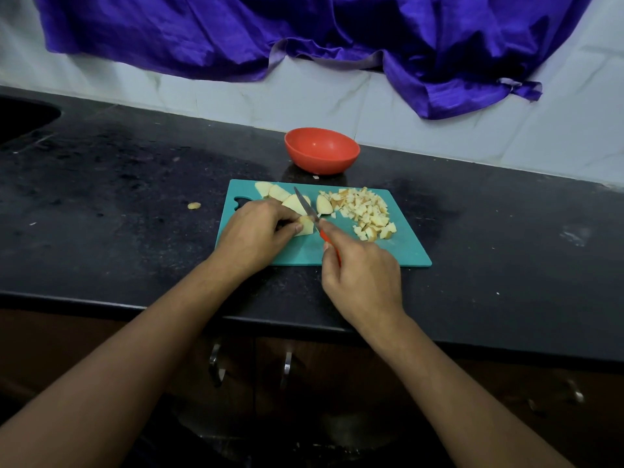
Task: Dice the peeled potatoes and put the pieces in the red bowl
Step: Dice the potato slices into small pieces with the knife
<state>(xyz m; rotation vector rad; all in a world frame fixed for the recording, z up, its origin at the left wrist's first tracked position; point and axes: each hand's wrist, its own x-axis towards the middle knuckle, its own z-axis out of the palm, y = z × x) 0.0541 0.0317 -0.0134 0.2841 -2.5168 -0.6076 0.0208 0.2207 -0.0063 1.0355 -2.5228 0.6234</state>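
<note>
R grip [363,271] on knife [305,205] by potato [306,227]

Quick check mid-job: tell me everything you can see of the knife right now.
The knife is a small paring type: slim grey metal-looking blade, red handle that looks plastic. The right hand grips the handle and hides most of it. The blade slants, tip pointing away and left, above the teal cutting board. Its edge meets the potato piece that the left hand holds down.
</note>
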